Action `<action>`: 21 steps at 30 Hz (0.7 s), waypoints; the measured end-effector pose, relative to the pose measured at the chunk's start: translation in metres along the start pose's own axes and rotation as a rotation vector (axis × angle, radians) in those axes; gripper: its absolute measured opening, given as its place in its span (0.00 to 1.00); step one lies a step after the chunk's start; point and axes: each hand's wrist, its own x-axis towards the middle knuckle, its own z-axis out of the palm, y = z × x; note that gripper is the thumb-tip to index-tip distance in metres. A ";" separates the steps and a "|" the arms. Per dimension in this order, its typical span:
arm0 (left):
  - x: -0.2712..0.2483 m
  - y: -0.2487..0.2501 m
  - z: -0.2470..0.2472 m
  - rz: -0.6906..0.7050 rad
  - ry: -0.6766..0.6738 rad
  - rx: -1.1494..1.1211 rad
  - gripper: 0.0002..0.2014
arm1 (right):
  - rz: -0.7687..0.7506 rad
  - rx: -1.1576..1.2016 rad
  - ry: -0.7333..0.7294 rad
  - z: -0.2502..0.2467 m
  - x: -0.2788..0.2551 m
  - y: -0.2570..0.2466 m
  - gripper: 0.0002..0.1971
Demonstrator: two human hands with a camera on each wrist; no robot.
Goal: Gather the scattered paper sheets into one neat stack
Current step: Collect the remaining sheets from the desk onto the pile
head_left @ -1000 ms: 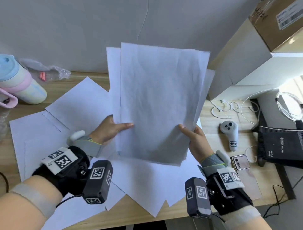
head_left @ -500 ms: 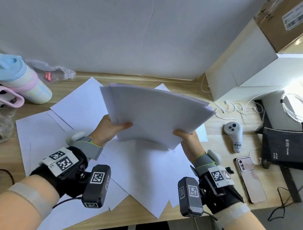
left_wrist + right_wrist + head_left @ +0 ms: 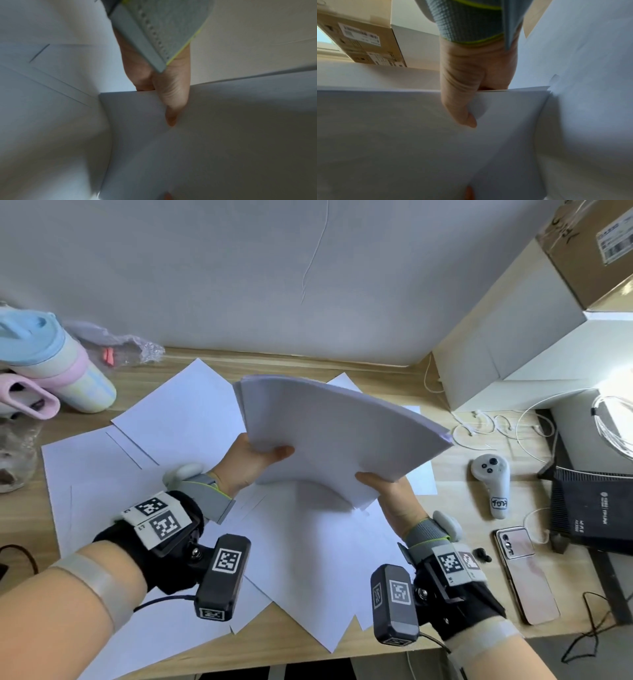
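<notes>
Both hands hold a bundle of white paper sheets (image 3: 335,436) in the air above the desk, tilted nearly flat and bowed upward. My left hand (image 3: 253,460) pinches its left edge, thumb on top. My right hand (image 3: 383,491) pinches the near right corner. The left wrist view shows the thumb (image 3: 171,102) pressed on the bundle (image 3: 223,135); the right wrist view shows the thumb (image 3: 460,108) on the bundle (image 3: 402,135). Several loose sheets (image 3: 308,559) lie scattered on the wooden desk (image 3: 455,460) beneath, overlapping at angles.
A pastel bottle (image 3: 51,364) lies at the far left beside a plastic bag (image 3: 116,347). On the right are a white controller (image 3: 493,484), a phone (image 3: 527,573), a black router (image 3: 596,508), white cables (image 3: 486,426) and stacked boxes (image 3: 534,330).
The bundle went from upright and facing me to tilted nearly flat and lowered toward the desk. Its sheets are more evenly squared. Both hands kept their grips.
</notes>
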 end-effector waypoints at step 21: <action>-0.001 -0.086 -0.080 -0.640 0.429 0.220 0.10 | 0.445 -0.317 0.274 -0.044 -0.012 0.064 0.10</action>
